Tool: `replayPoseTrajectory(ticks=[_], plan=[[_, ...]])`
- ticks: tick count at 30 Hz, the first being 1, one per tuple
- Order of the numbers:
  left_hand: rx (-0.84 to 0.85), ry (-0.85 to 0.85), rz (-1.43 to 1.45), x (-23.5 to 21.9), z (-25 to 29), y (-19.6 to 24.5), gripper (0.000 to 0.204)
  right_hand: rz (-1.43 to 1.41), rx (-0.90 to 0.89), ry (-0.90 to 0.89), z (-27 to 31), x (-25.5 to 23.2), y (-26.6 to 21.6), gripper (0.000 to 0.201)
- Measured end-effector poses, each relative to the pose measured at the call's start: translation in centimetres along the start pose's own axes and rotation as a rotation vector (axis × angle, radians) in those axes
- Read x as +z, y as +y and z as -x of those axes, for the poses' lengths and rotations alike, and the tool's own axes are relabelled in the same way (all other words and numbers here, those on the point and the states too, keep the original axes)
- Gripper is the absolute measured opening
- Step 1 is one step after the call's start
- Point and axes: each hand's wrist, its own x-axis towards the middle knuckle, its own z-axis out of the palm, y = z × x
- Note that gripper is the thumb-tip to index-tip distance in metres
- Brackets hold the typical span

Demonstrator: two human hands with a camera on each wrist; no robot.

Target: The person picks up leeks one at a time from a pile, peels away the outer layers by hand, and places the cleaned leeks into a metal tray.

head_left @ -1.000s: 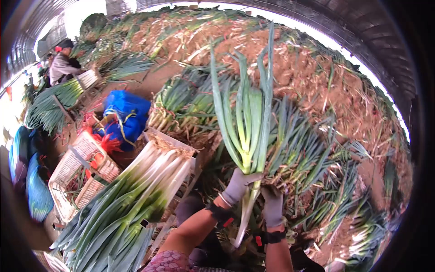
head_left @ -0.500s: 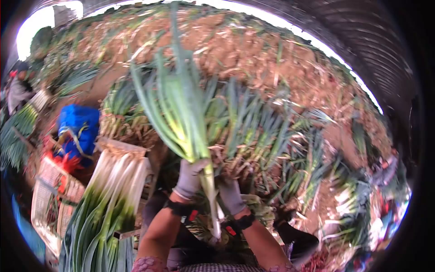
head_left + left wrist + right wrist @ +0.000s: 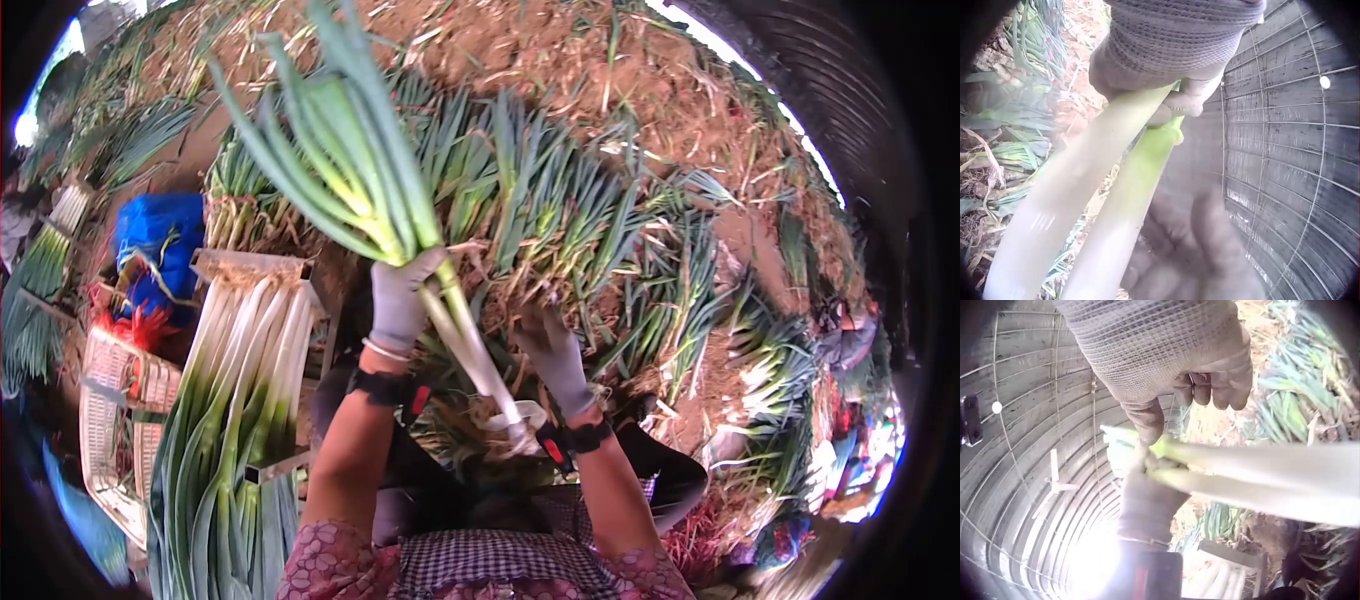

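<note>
Two pale leek stems (image 3: 475, 350) with a fan of green leaves (image 3: 345, 150) are gripped by my gloved left hand (image 3: 400, 305), its fingers curled round them where white turns to green. The leaves point up and left, the root ends down and right. My gloved right hand (image 3: 555, 355) is just right of the stems, fingers apart and holding nothing. In the left wrist view, the left hand (image 3: 1175, 53) closes on the stems (image 3: 1113, 231), with the right hand (image 3: 1194, 256) blurred behind. The right wrist view shows the right hand (image 3: 1172, 356) with loosely bent fingers beside the stems (image 3: 1272, 478).
On the left, a rack (image 3: 205, 262) holds a row of leeks (image 3: 240, 370), beside a woven basket (image 3: 100, 420) and a blue bag (image 3: 160, 240). Piled leeks (image 3: 520, 170) lie ahead on brown soil; more leeks (image 3: 765, 350) are at the right.
The head view has turned right and down. The held leeks now tilt further left at the leaf end, and my right hand has moved away from the stems, with its fingers spread.
</note>
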Motion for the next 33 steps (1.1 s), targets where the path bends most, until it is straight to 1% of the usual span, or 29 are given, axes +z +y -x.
replayPoseTrajectory(ticks=[2,3,4,5,6,8,9,10,11,12,13,14,15,16,17,18,20,21,23,24,26,27,28,30,31,33], plan=[[-0.064,0.018,0.147,1.1,0.5,-0.1,0.012,0.029,-0.126,-0.065,-2.4,3.0,-2.9,0.033],[-0.068,0.027,0.146,1.5,0.8,0.1,0.011,0.100,-0.127,-0.065,-2.6,4.2,-3.8,0.032],[-0.073,0.034,0.144,1.5,0.9,0.3,0.011,0.170,-0.128,-0.062,-2.5,5.1,-4.2,0.031],[-0.104,0.028,0.112,0.8,0.6,-0.2,0.011,0.208,-0.161,-0.074,-2.2,5.4,-3.3,0.030],[-0.102,0.034,0.115,0.5,0.5,0.1,0.011,0.209,-0.163,-0.080,-1.8,5.6,-3.3,0.030],[-0.072,0.026,0.102,0.6,0.6,0.6,0.012,-0.072,0.060,0.002,-1.1,5.6,-3.5,0.031],[-0.051,0.046,0.106,0.9,0.6,0.4,0.013,-0.043,-0.074,0.125,-1.4,6.4,-4.5,0.032],[-0.089,0.077,0.059,1.2,0.8,0.9,0.012,0.168,-0.302,0.146,-2.3,6.5,-4.5,0.033],[-0.060,0.014,0.007,1.1,1.0,0.7,0.011,0.282,-0.263,0.095,-2.3,6.7,-5.5,0.033],[-0.003,0.009,-0.006,1.5,1.1,0.4,0.009,0.387,-0.366,0.146,-2.8,6.9,-4.9,0.029],[0.017,0.025,0.060,1.6,0.9,-0.1,0.008,0.446,-0.413,0.139,-2.9,6.8,-4.6,0.024],[0.103,-0.034,-0.094,0.5,0.7,-1.1,0.008,0.452,-0.413,0.147,-2.5,6.7,-4.9,0.020],[-0.002,-0.021,-0.007,0.8,1.1,-0.2,0.008,0.457,-0.416,0.128,-2.3,7.0,-3.5,0.020],[0.010,0.020,-0.081,0.4,1.0,-0.7,0.011,0.384,-0.391,0.100,-1.8,6.5,-4.4,0.022],[0.030,0.084,-0.069,0.5,0.8,-0.4,0.011,0.344,-0.393,0.109,-1.5,6.5,-4.1,0.026],[0.051,0.104,-0.037,1.2,1.1,0.5,0.016,0.287,-0.264,0.036,-1.0,6.1,-4.3,0.021],[0.008,0.125,-0.037,0.4,0.3,-0.2,0.018,-0.303,-0.195,0.080,-1.2,5.7,-4.5,0.018],[0.011,0.129,-0.014,0.4,0.3,-0.6,0.019,-0.297,-0.194,0.101,-1.0,5.4,-4.4,0.018],[0.009,0.123,0.005,0.3,0.1,-1.1,0.020,-1.080,0.177,-0.114,-0.9,4.7,-4.2,0.016],[-0.020,0.089,-0.009,-0.9,-0.5,-2.0,0.021,-0.770,0.132,-0.076,0.0,4.9,-3.0,0.018],[0.032,0.147,0.085,1.6,0.5,-0.1,0.023,-0.494,0.365,-0.271,2.3,1.8,-2.3,0.026],[0.004,0.019,0.070,-1.4,-0.9,-1.7,0.026,-0.190,0.280,-0.250,4.3,0.8,0.6,0.027],[0.002,-0.023,0.097,-2.3,-1.4,-1.9,0.027,0.114,0.195,-0.234,6.0,-0.4,4.0,0.027],[0.004,-0.018,0.130,-1.2,-0.6,-0.8,0.029,0.220,0.455,-0.191,7.6,-3.4,6.5,0.026],[0.000,-0.031,0.130,-0.8,-0.7,-1.2,0.029,0.222,0.423,-0.116,7.1,-4.0,4.3,0.027],[-0.064,-0.155,0.215,-0.4,-0.2,-2.6,0.031,0.245,0.229,-0.074,4.3,-3.1,0.5,0.031]])
